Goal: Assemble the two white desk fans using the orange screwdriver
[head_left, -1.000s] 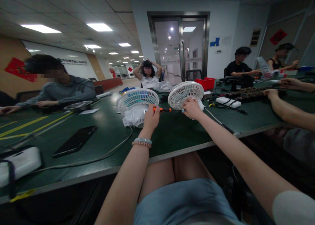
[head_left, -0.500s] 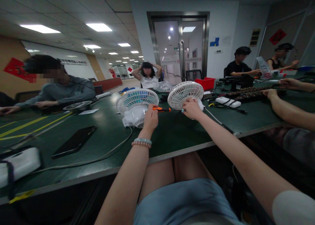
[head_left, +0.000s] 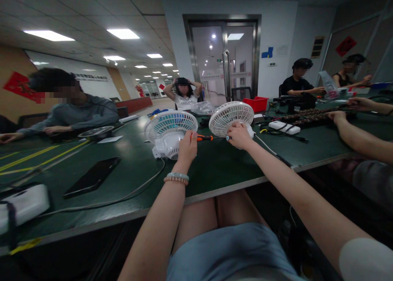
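Note:
My left hand [head_left: 188, 146] is closed around a screwdriver [head_left: 205, 138] with an orange and black handle, which sticks out to the right toward my other hand. Just behind it stands a white fan [head_left: 172, 125], its round slatted cage tilted up and its motor housing facing me. My right hand [head_left: 239, 134] is pinched in front of a second white fan [head_left: 225, 115]. From its fingers pokes a small dark cylindrical piece [head_left: 227, 138] with a pale tip, pointing at the screwdriver. My fingers hide part of that piece and the second fan's housing.
On the green table [head_left: 129, 170] lie a black phone [head_left: 92, 176], a white power strip [head_left: 284, 128] and a white device [head_left: 26, 205]. Cables cross the surface. A red bin [head_left: 256, 104] stands behind the fans. A co-worker's hands [head_left: 339, 118] hold a patterned strip at right; other people sit around.
The orange screwdriver handle has turned or shifted slightly within my left hand. Both hands and both fans stay in nearly the same places.

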Action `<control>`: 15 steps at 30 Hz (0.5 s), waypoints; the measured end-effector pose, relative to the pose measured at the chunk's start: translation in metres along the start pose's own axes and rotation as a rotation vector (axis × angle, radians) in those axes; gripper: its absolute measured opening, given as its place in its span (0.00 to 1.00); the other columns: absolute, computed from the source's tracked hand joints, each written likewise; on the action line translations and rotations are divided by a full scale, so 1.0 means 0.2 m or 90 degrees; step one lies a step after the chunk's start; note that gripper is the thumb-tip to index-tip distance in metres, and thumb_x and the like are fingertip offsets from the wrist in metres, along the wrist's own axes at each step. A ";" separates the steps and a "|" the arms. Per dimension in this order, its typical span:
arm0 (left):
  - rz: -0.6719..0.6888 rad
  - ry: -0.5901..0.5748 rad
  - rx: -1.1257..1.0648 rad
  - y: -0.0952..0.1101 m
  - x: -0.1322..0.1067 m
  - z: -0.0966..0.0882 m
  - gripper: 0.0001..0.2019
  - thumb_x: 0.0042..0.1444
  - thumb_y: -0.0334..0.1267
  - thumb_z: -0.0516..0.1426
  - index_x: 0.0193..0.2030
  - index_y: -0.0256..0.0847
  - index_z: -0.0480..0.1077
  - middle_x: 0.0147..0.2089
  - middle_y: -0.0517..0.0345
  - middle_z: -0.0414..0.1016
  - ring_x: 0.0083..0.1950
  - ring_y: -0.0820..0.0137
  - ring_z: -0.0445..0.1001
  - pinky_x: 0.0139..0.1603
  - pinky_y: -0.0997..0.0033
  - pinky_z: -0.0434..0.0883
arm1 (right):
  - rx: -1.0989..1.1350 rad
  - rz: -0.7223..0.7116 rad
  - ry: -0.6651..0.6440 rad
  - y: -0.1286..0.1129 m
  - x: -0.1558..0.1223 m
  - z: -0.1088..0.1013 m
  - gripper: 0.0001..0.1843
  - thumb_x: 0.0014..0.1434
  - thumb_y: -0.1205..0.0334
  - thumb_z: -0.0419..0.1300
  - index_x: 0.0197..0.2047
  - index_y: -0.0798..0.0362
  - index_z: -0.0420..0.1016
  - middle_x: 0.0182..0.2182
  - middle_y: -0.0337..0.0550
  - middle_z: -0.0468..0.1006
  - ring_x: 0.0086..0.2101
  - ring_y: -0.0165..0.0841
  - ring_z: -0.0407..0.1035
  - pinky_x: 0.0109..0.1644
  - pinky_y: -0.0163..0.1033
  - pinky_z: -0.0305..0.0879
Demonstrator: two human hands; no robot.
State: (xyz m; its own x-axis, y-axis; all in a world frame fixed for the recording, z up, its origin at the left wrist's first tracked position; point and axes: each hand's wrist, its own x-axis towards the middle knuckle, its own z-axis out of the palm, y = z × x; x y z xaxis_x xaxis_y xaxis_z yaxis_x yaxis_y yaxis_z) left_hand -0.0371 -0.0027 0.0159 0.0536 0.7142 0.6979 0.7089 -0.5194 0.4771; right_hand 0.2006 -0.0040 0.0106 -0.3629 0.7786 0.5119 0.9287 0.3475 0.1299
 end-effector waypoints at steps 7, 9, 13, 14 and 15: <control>-0.008 -0.027 -0.065 0.01 -0.01 0.01 0.15 0.60 0.46 0.43 0.38 0.40 0.65 0.25 0.61 0.66 0.27 0.71 0.67 0.29 0.72 0.61 | -0.008 0.001 0.001 0.00 0.00 0.00 0.14 0.57 0.59 0.53 0.39 0.53 0.78 0.46 0.48 0.74 0.50 0.45 0.53 0.48 0.50 0.47; -0.008 -0.024 -0.083 0.01 -0.01 0.00 0.14 0.59 0.44 0.44 0.40 0.40 0.65 0.26 0.60 0.67 0.28 0.71 0.67 0.29 0.72 0.63 | -0.008 0.002 -0.001 0.00 0.00 0.00 0.14 0.57 0.59 0.53 0.39 0.53 0.78 0.46 0.48 0.74 0.50 0.45 0.54 0.48 0.49 0.47; -0.004 -0.021 -0.108 0.03 -0.01 0.00 0.12 0.56 0.38 0.45 0.41 0.39 0.66 0.26 0.60 0.67 0.28 0.71 0.68 0.31 0.70 0.65 | -0.001 0.000 0.007 0.00 0.00 0.00 0.13 0.57 0.59 0.53 0.38 0.52 0.78 0.46 0.47 0.74 0.50 0.44 0.54 0.48 0.49 0.48; -0.003 -0.020 -0.111 0.03 -0.01 0.00 0.11 0.56 0.37 0.45 0.41 0.39 0.66 0.26 0.60 0.67 0.27 0.71 0.67 0.31 0.70 0.65 | 0.001 -0.001 0.009 0.00 0.00 0.00 0.13 0.57 0.59 0.53 0.38 0.52 0.78 0.46 0.47 0.74 0.50 0.44 0.54 0.48 0.49 0.48; -0.004 -0.019 -0.114 0.03 -0.01 0.00 0.11 0.56 0.36 0.45 0.41 0.39 0.66 0.25 0.60 0.66 0.27 0.71 0.67 0.30 0.70 0.65 | 0.001 -0.002 0.010 0.00 0.00 0.00 0.13 0.57 0.59 0.53 0.38 0.52 0.78 0.46 0.47 0.74 0.50 0.44 0.54 0.48 0.49 0.48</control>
State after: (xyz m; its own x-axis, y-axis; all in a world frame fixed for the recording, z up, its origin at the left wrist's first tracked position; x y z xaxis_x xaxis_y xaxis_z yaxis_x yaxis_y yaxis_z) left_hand -0.0327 -0.0081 0.0179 0.0718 0.7295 0.6802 0.5726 -0.5885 0.5708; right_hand 0.2005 -0.0048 0.0106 -0.3641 0.7692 0.5251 0.9275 0.3507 0.1294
